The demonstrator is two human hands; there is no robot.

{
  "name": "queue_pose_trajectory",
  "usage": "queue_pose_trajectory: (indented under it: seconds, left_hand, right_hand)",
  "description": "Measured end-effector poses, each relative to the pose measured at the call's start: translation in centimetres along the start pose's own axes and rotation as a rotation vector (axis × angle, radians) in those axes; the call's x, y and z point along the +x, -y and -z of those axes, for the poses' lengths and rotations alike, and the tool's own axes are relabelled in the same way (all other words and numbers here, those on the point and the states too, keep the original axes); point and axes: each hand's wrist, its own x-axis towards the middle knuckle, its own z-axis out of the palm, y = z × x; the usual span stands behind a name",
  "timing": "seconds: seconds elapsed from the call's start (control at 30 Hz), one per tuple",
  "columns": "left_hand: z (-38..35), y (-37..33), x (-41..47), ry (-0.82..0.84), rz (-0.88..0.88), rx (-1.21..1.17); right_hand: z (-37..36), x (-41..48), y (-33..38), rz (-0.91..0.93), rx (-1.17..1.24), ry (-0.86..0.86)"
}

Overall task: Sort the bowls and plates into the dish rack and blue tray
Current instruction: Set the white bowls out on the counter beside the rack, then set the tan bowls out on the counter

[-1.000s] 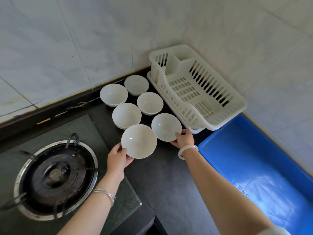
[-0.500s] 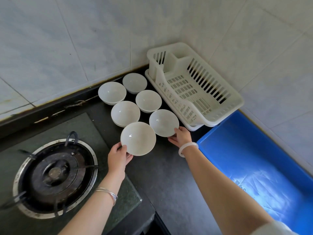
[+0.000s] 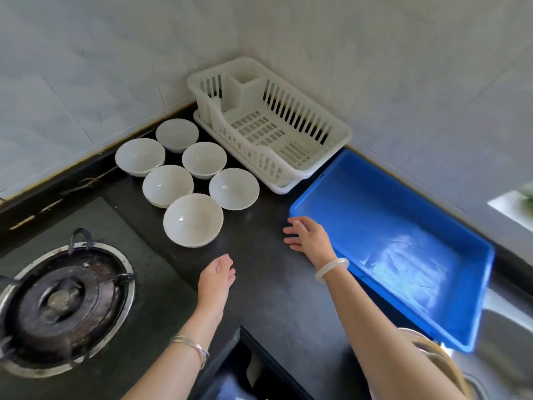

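- A second ago I had a bowl in each hand; now both hands are off them and drawn back toward me over the dark tabletop [image 3: 259,264].
- My left hand [image 3: 217,274] hovers short of the nearest bowl [image 3: 192,219], fingers loose and slightly curled, holding nothing.
- My right hand [image 3: 310,236] has swung to the right and now sits just beside the near corner of the blue tray [image 3: 375,215], fingers spread wide and holding nothing.
- The two bowls I was handling, the nearest one and the one to its right [image 3: 233,188], now rest upright on the tabletop, closing up a cluster of six white bowls [image 3: 168,184] between the stove burner [image 3: 63,301] and the dish rack [image 3: 297,116].
- I see no bowl in the rack or the tray yet, and I see no plates at all in this view.
- My reading: that was arranging, not sorting, so the real work has not begun.
- With the right hand so close to the tray, I judge the next move may be on the tray itself, or a reach back for the bowl nearest the rack.
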Motion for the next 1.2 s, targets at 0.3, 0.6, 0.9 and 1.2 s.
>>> queue_pose_trajectory:
  seconds: [0.3, 0.6, 0.9, 1.2]
  left_hand:
    - [-12.7, 1.4, -8.9, 0.538, -0.172, 0.514]
    - [-19.7, 6.4, -16.7, 0.756, -0.518, 0.965]
    - [-20.5, 7.8, -17.5, 0.7, -0.611, 1.027]
    - [-20.6, 8.0, -17.3, 0.684, -0.592, 0.999]
  right_hand:
    - [14.5, -14.3, -8.5, 0.03, -0.193, -0.527]
    - [19.6, -23.0, -17.1, -0.159, -0.498, -0.767]
    - [19.3, -23.4, -18.4, -0.186, -0.488, -0.788]
    - [20.5, -23.5, -18.4, -0.226, -0.495, -0.71]
